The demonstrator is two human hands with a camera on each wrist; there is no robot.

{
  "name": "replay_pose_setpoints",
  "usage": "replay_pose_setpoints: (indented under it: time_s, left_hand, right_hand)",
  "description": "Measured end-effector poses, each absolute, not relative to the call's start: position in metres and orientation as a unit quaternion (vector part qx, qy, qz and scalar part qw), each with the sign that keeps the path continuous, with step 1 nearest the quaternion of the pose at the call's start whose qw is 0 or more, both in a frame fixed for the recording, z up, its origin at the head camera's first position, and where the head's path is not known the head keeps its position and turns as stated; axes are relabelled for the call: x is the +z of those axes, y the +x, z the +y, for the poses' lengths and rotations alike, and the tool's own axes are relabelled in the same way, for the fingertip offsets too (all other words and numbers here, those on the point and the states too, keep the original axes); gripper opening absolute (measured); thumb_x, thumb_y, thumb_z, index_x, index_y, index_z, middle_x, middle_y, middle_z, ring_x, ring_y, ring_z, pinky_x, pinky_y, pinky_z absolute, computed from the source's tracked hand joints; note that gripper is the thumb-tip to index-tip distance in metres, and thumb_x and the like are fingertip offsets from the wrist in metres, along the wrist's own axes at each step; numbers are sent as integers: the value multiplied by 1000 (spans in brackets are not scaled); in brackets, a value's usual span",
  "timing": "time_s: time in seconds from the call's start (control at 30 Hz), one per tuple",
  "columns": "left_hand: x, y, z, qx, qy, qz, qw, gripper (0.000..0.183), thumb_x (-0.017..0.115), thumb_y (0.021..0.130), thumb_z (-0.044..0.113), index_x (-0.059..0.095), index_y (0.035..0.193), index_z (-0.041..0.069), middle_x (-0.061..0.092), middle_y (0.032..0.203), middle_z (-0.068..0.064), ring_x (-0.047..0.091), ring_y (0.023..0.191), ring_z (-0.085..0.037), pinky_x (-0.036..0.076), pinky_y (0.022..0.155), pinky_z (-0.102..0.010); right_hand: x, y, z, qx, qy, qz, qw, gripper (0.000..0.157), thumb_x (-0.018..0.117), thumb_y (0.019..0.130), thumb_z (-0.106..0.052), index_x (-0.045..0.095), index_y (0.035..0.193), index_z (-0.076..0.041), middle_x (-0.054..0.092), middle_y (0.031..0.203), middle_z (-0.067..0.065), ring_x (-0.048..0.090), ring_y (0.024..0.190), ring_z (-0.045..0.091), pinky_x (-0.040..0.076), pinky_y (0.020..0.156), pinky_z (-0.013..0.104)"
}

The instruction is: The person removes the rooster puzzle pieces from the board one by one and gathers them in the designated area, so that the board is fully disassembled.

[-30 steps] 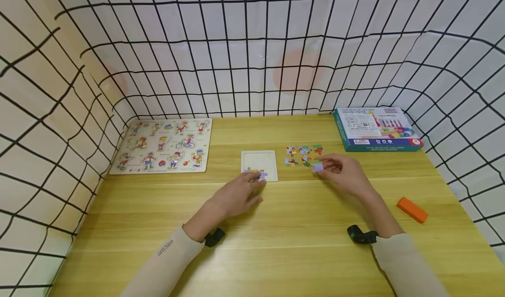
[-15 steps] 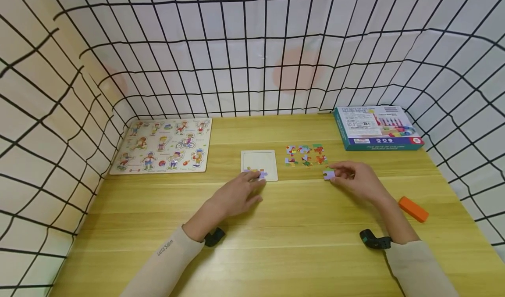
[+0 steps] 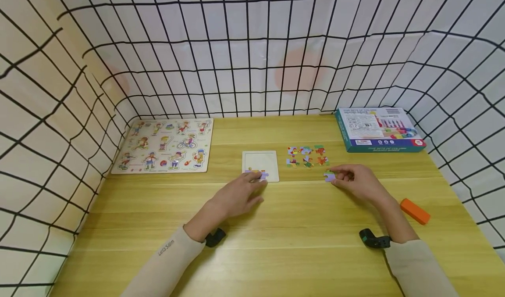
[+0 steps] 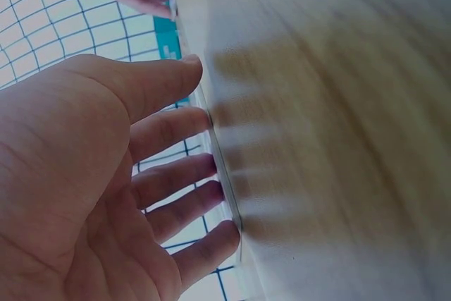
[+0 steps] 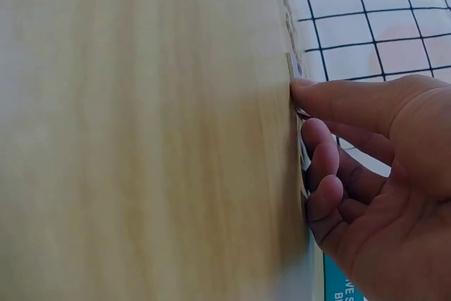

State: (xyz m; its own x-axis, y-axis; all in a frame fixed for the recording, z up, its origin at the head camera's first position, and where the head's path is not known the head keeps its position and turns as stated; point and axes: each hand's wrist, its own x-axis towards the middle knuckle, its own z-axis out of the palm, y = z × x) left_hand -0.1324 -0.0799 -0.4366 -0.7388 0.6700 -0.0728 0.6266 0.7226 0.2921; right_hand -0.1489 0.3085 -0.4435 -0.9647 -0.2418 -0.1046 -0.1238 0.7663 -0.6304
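My left hand (image 3: 236,196) rests its fingertips on the near edge of a small square puzzle tray (image 3: 260,160). Along that edge lie joined purple and orange jigsaw pieces (image 3: 263,174), partly hidden under the fingers. In the left wrist view, the fingers (image 4: 180,177) are spread and loosely bent, with the thumb held apart from them. To the right, my right hand (image 3: 357,180) pinches a purple and green jigsaw piece (image 3: 329,177) between thumb and fingers, low over the table. Several loose jigsaw pieces (image 3: 307,161) lie in two rows between the tray and this hand.
A wooden board with sports figures (image 3: 162,145) lies at the back left. At the back right is a teal and white box (image 3: 380,130). An orange block (image 3: 415,211) sits right of my right forearm. Black-grid white walls (image 3: 256,60) enclose the table's back and sides.
My right hand has moved right and slightly nearer with the jigsaw piece, away from the loose pieces, and the piece has turned in its fingers. My left hand stays on the tray.
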Motion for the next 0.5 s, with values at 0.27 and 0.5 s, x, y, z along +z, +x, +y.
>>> replay_pose_setpoints:
  time_s: [0.27,0.5]
  left_hand:
    - [-435,-131,-80,130,345,925,89,52,60,105,36,55,150,12,40,164,-14,37,152,-33,31,126,-45]
    - [-435,-132,-80,129,349,924,87,52,61,105,35,55,150,12,40,164,-14,38,152,-33,32,126,-45]
  right_hand:
    - [-445,-152,310,-320,-92,938,95,37,74,97,-23,71,130,-6,67,93,5,55,80,17,47,67,22]
    - [-444,-152,312,-318,-98,939,89,42,74,97,-26,68,131,-4,69,95,6,57,82,18,48,69,23]
